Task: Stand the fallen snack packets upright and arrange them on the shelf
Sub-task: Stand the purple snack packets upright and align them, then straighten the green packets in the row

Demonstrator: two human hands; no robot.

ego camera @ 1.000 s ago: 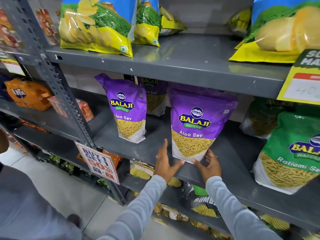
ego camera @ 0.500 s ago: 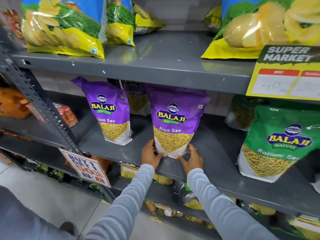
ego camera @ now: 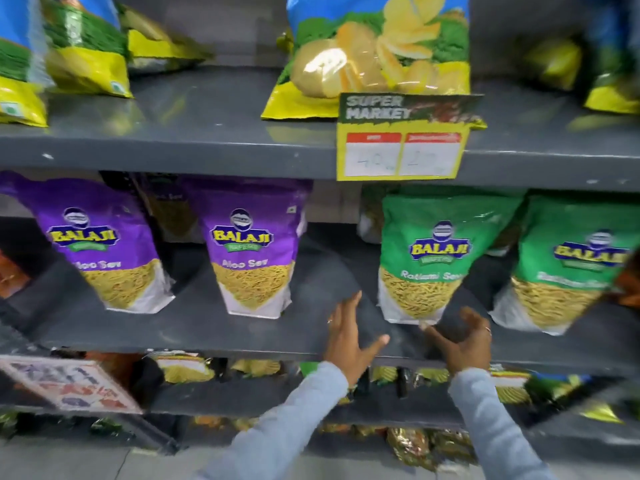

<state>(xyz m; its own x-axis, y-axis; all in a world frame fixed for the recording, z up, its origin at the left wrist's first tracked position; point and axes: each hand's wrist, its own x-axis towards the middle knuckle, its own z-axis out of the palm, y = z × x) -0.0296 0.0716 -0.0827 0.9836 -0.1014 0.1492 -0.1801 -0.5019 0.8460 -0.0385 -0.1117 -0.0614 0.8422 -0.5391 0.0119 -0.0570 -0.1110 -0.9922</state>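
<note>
Both grips wide, holding nothing. Left hand [ego camera: 349, 337] flat, fingers spread, over the grey shelf [ego camera: 207, 327] edge, in the gap between a purple packet [ego camera: 254, 258] and a green packet [ego camera: 433, 261]. Right hand [ego camera: 464, 344] curled, fingers spread, just below the green packet's bottom right corner; contact cannot be told, frame blurred. Both packets upright on the shelf. Second purple packet [ego camera: 100, 251] upright at left, second green packet [ego camera: 568, 268] at right. Price tag [ego camera: 405, 140] clipped to the shelf above.
</note>
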